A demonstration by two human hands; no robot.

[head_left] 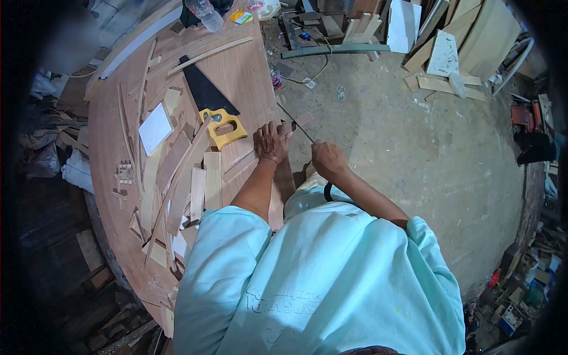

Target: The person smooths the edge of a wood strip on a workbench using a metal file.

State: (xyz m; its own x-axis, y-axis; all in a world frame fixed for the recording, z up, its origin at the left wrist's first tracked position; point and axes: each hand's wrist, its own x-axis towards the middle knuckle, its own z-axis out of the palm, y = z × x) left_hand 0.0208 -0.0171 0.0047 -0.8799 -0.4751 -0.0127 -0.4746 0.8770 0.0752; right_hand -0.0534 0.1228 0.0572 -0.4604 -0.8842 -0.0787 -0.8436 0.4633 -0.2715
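Observation:
My left hand (273, 142) is at the table's right edge, fingers bent down over a narrow piece of wood (304, 118) whose end shows past the edge. Gripped in my right hand (329, 160) is a long, thin, dark file-like tool (297, 122), slanting up and left across that wood close to my left fingertips. Its handle is hidden in my fist. A handsaw (223, 127) with a yellow handle and dark blade lies on the table just left of my left hand. A short wooden board (213, 177) is near my left forearm.
The wooden table (242, 77) carries several loose strips and offcuts, a white square piece (155, 129) and a clear plastic bottle (205, 15). Boards and panels (482, 41) lean at the back right. A cable (325, 62) lies on the concrete floor (414, 154).

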